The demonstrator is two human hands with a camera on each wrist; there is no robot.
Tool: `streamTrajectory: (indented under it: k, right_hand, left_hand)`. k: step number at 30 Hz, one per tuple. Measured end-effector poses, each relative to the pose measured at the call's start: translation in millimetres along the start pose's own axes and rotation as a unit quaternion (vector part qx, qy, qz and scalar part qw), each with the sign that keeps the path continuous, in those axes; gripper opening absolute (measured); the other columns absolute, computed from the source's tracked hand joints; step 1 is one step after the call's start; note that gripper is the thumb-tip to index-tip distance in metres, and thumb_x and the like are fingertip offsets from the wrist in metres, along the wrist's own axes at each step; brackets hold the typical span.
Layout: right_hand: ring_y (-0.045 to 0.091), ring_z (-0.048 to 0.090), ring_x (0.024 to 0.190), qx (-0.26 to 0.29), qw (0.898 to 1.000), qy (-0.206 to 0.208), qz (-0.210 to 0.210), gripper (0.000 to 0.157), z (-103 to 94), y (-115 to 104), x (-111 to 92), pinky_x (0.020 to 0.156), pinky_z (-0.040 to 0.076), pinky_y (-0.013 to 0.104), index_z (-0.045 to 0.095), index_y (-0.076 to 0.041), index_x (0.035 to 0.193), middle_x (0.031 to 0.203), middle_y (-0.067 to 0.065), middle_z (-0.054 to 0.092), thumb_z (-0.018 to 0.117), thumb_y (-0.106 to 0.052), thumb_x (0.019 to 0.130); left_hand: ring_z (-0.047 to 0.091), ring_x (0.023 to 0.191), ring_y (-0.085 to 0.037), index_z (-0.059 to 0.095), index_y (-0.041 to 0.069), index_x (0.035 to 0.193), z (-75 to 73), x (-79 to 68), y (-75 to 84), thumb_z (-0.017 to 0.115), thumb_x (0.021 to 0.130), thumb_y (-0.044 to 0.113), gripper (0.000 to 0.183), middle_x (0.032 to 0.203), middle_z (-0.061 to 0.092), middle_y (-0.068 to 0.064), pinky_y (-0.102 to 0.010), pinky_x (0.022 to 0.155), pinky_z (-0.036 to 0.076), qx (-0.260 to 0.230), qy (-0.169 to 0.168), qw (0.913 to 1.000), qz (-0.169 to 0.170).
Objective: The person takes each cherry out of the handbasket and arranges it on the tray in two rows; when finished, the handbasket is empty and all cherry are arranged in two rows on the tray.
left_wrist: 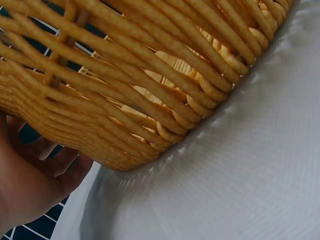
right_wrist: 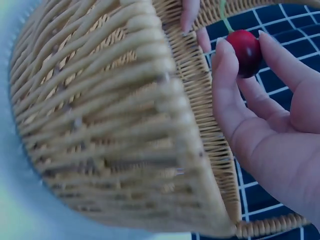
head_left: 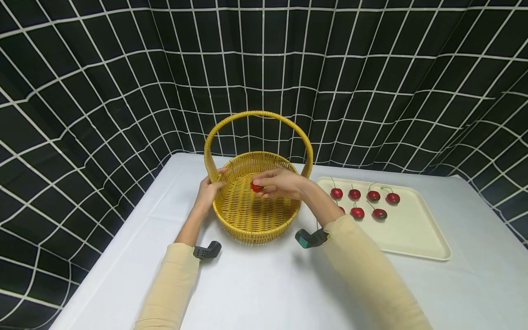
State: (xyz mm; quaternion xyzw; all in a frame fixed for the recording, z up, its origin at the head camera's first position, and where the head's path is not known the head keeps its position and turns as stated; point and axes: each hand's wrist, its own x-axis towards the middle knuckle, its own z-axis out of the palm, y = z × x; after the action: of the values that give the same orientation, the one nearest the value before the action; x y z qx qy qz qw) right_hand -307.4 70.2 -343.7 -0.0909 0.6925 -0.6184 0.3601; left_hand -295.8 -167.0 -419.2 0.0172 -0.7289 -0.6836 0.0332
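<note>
A yellow woven basket (head_left: 255, 236) with a tall arched handle stands on the white table. My left hand (head_left: 207, 190) grips its left side at the foot of the handle, thumb on the rim; the left wrist view shows that hand (left_wrist: 37, 175) against the wicker wall. Above the basket's opening, my right hand (head_left: 282, 183) pinches a red cherry (head_left: 256, 186) between thumb and fingers. In the right wrist view the cherry (right_wrist: 244, 52) is dark red below, with a green stem rising from it. The woven floor of the basket shows beneath the hand.
A cream tray (head_left: 412, 233) lies right of the basket, partly behind my right forearm. Several cherries with stems (head_left: 373, 196) sit in two rows toward its left and back. A black cloth with white grid lines (head_left: 264, 68) hangs behind and beside the table (head_left: 247, 284).
</note>
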Motion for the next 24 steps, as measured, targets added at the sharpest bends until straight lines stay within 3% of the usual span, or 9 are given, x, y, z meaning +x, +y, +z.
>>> streamTrajectory:
  k: [3, 10, 18, 24]
  right_hand:
    - [0.038, 0.054, 0.111, 0.007, 1.0, -0.015, -0.012, 0.038, -5.0, 3, -8, 0.101, 0.038, 0.045, 0.048, 0.005, 0.131, 0.127, 0.031, 0.05, 0.055, -0.008, 0.096]
    - [0.04, 0.05, 0.119, 0.023, 0.999, -0.016, -0.031, 0.041, -15.3, 14, -30, 0.096, 0.044, 0.041, 0.043, 0.01, 0.133, 0.126, 0.027, 0.052, 0.054, -0.001, 0.095]
    - [0.036, 0.052, 0.114, -0.035, 0.997, -0.024, -0.067, 0.046, -21.9, 25, -53, 0.095, 0.045, 0.039, 0.046, 0.007, 0.133, 0.112, 0.013, 0.059, 0.061, -0.008, 0.092]
    - [0.035, 0.052, 0.118, -0.064, 0.995, -0.034, -0.067, 0.054, -31.3, 37, -72, 0.096, 0.044, 0.038, 0.044, 0.006, 0.136, 0.118, 0.016, 0.055, 0.066, -0.014, 0.09]
  left_hand:
    - [0.039, 0.129, -0.026, 0.05, 0.007, 0.136, 0.5, 0.4, -0.6, 0.05, 0.088, 0.004, 0.048, 0.143, 0.044, -0.011, -0.038, 0.109, 0.023, 0.001, 0.002, 1.0, 0.004]
    - [0.039, 0.129, -0.027, 0.05, 0.005, 0.137, 0.1, -0.4, 3.7, 0.051, 0.089, 0.002, 0.048, 0.143, 0.044, -0.012, -0.038, 0.109, 0.024, -0.003, -0.005, 1.0, -0.002]
    - [0.036, 0.132, -0.031, 0.045, -0.002, 0.138, 1.5, -13.8, 27.1, 0.049, 0.088, -0.001, 0.05, 0.145, 0.04, -0.017, -0.04, 0.11, 0.022, 0.003, -0.014, 0.9998, -0.011]
    - [0.037, 0.131, -0.028, 0.048, 0.003, 0.138, -0.9, -3.2, 9.6, 0.05, 0.089, 0.001, 0.049, 0.144, 0.042, -0.013, -0.038, 0.11, 0.022, -0.005, -0.01, 0.9999, -0.008]
